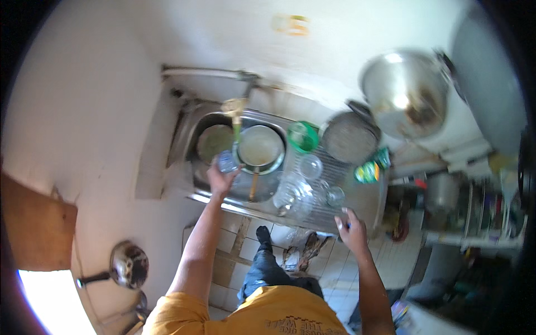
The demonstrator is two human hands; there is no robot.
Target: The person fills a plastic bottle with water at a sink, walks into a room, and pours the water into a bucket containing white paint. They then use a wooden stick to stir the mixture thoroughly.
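My left hand [222, 180] is wrapped round a clear drinking glass [226, 161] above the steel sink basin [234, 191]. Just right of the glass, a pale round pot [260, 144] sits in the basin, with a brownish handle [254, 186] pointing towards me. A duller round dish [215, 141] lies at the basin's left. My right hand [353, 230] is by the front edge of the ridged drainboard [318, 219], its fingers curled with a small bit of blue between them. A clear glass [335, 196] lies on the board close to that hand.
Clear glassware [294, 195], a clear bowl [310, 166] and a green tub [302, 137] crowd the drainboard. Behind them are a dark round pan [350, 137] and a large steel pot [405, 95]. A tap [248, 84] overhangs the basin. A green-yellow packet [367, 172] lies right.
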